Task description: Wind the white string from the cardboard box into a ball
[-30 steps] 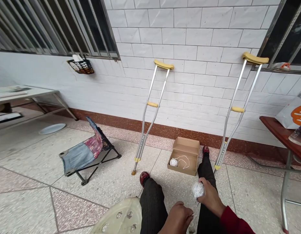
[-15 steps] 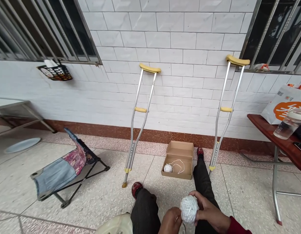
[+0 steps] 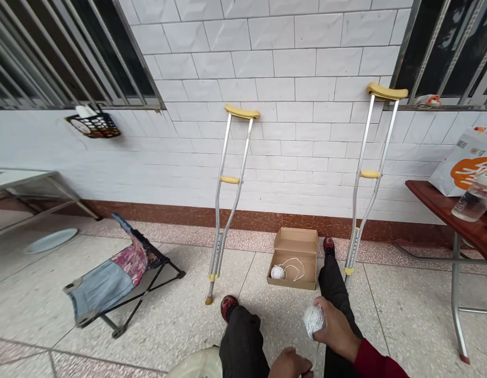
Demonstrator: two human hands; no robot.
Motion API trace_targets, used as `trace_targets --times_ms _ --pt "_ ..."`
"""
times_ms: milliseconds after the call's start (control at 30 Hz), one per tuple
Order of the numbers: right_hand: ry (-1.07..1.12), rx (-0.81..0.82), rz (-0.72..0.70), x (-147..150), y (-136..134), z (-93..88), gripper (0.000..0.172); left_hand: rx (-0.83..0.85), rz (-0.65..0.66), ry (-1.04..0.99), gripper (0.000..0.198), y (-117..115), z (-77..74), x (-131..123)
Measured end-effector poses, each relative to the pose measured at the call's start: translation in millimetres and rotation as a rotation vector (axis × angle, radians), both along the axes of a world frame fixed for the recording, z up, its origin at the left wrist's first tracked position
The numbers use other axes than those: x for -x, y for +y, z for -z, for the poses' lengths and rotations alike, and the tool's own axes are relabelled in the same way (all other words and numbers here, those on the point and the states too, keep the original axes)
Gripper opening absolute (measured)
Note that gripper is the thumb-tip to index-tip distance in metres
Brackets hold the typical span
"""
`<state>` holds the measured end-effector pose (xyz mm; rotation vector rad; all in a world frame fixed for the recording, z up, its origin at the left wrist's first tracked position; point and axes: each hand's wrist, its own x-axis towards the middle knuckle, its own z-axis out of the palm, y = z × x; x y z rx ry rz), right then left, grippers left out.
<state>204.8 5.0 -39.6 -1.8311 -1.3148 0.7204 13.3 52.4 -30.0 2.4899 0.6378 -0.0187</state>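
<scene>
My right hand (image 3: 338,329) grips a ball of white string (image 3: 314,320) above my right knee. My left hand (image 3: 289,365) sits at the bottom edge of the view, partly cut off, and I cannot tell whether it holds anything. Ahead of my feet stands an open cardboard box (image 3: 291,282) with its lid raised. A smaller white string ball (image 3: 277,272) lies inside it, with a loose strand (image 3: 295,268) trailing beside it. Two aluminium crutches with yellow grips (image 3: 229,179) (image 3: 370,174) lean against the tiled wall on either side of the box.
A low folding chair with patchwork fabric (image 3: 113,278) stands on the left. A metal-legged table (image 3: 26,181) is behind it. On the right, a brown table (image 3: 428,199) holds a water bottle (image 3: 474,197) and a printed bag (image 3: 464,163). A pale plastic seat (image 3: 196,366) shows at the bottom.
Half a second ago both hands were at the string ball, held higher. Now my right hand has lowered it and my left hand has dropped away. The view has shifted slightly.
</scene>
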Motion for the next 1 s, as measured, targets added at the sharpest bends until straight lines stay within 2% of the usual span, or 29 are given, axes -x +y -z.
trace_targets --times_ms 67,133,233,333,500,567,667,733,833,933,1000 --pt "0.130 0.069 -0.101 2.4 -13.8 6.5 0.054 -0.119 0.000 -0.133 0.018 6.7 -15.3 -0.7" --pt "0.406 0.172 -0.221 6.6 -26.6 7.3 0.056 -0.176 -0.046 -0.209 0.020 15.3 -31.1 0.1" --pt "0.769 0.271 -0.352 12.5 -37.0 -4.3 0.057 -0.126 -0.103 -0.242 0.023 24.1 -41.3 3.6" --pt "0.913 0.224 -0.409 17.9 -37.4 -28.6 0.057 0.013 -0.182 -0.270 0.030 22.3 -32.8 6.0" --pt "0.957 0.147 -0.440 28.9 -36.5 -69.7 0.067 0.383 -0.333 -0.371 0.027 6.7 -19.0 5.3" --pt "0.993 0.163 -0.429 31.3 -37.8 -78.5 0.069 0.484 -0.363 -0.414 0.025 1.8 -18.3 6.7" --pt "1.054 0.186 -0.377 26.6 -35.9 -83.7 0.064 0.491 -0.400 -0.412 0.032 -5.1 -14.6 11.4" --pt "0.993 0.141 -0.305 16.5 -28.6 -83.0 0.058 0.434 -0.415 -0.331 0.038 -12.5 -8.9 13.9" --pt "0.671 0.049 -0.154 -2.7 -11.1 -74.2 0.048 0.325 -0.341 -0.142 0.037 -27.4 0.3 13.0" --pt "0.330 0.048 -0.047 -12.2 0.3 -53.0 0.045 0.158 -0.175 -0.036 0.031 -36.2 0.5 8.2" --pt "0.215 0.087 -0.071 -7.5 -2.2 -34.0 0.043 0.013 -0.106 -0.055 0.027 -32.7 -8.1 6.4"
